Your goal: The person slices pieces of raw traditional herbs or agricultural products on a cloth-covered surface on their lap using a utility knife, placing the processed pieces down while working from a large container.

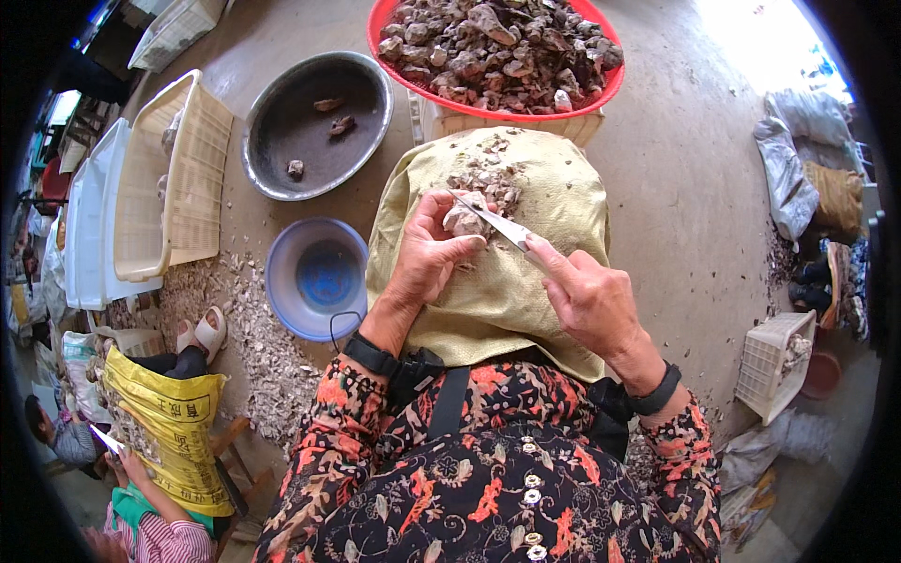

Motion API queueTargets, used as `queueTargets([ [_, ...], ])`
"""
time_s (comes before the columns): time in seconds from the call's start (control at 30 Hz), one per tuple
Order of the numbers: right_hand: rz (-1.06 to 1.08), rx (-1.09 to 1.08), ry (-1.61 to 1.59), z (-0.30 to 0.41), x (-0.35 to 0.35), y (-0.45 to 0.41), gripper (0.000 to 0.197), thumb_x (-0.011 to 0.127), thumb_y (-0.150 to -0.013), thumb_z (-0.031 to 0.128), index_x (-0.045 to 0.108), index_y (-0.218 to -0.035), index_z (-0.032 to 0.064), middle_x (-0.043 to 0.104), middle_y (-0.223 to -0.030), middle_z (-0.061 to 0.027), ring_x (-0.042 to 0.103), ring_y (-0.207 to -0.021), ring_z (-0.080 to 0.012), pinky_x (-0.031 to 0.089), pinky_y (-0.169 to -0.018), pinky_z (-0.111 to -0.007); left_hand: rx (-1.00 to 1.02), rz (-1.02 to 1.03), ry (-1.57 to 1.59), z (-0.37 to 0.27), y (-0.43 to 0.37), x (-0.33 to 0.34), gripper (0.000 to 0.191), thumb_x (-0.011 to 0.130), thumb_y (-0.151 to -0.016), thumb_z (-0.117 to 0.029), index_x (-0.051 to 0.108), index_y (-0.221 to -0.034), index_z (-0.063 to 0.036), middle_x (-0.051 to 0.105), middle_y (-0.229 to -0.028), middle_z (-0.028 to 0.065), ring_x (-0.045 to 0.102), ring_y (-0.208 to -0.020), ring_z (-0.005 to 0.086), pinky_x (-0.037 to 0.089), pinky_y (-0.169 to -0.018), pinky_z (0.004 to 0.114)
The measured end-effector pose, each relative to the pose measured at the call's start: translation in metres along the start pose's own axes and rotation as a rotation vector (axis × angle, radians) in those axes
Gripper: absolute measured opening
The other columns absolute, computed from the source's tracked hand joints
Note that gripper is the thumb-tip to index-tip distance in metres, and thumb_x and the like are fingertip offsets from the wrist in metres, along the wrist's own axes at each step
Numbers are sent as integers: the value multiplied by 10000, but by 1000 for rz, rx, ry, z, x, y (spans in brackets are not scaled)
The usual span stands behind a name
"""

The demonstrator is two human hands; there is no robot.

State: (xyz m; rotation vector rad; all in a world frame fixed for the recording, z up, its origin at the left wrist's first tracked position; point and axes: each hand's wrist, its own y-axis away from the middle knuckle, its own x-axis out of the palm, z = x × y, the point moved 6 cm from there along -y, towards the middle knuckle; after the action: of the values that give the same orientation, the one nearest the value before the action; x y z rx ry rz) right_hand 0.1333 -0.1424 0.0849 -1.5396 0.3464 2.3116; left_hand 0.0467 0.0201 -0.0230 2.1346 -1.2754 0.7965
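My left hand holds a pale, knobbly lump, perhaps a dried root or fungus, over my lap. In my right hand is a knife, its blade lying against the top of the lump. Under both hands a yellowish woven sack covers my lap, with a small heap of dark shavings on it. Beyond my knees a red plastic basket is filled with rough brown lumps. The side of the pale lump facing my left palm is hidden.
At the left stand a metal basin with a few brown pieces, a blue-rimmed plastic basin and a cream crate. Scraps litter the floor. Two other people sit at the lower left. Another crate stands at the right.
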Motion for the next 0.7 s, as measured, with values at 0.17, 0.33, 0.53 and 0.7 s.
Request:
queueTargets([
  [0.17, -63, -42, 65, 7, 4, -4, 492, 639, -859, 174, 556, -1341, 223, 520, -673, -69, 565, -521, -239, 481, -488, -376, 27, -2, 29, -1, -1, 3, 509, 711, -758, 107, 478, -1181, -53, 627, -1175, 140, 626, -1067, 217, 533, -897, 321],
  [0.33, -65, -51, 100, 9, 10, -14, 463, 634, -879, 192, 562, -1336, 219, 536, -685, -77, 576, -524, -233, 485, -487, -372, -33, -37, -128, 2, 3, -2, 561, 731, -726, 107, 502, -1213, -49, 610, -1155, 86, 618, -1034, 168, 530, -892, 298],
  [0.53, -179, -74, -102, -17, 7, -17, 534, 636, -841, 130, 538, -1357, 224, 543, -699, -71, 584, -571, -237, 498, -513, -361, -18, 10, -151, 1, 4, 5, 585, 677, -737, 151, 479, -1243, -63, 584, -1258, 138, 586, -1118, 193, 527, -901, 288],
  [0.7, -41, -74, -68, -17, 5, 5, 580, 652, -810, 107, 537, -1363, 237, 495, -673, -52, 540, -538, -225, 484, -500, -366, 22, 16, -154, -2, 3, 8, 597, 669, -741, 151, 451, -1255, -59, 565, -1294, 172, 574, -1160, 221, 504, -951, 316],
])
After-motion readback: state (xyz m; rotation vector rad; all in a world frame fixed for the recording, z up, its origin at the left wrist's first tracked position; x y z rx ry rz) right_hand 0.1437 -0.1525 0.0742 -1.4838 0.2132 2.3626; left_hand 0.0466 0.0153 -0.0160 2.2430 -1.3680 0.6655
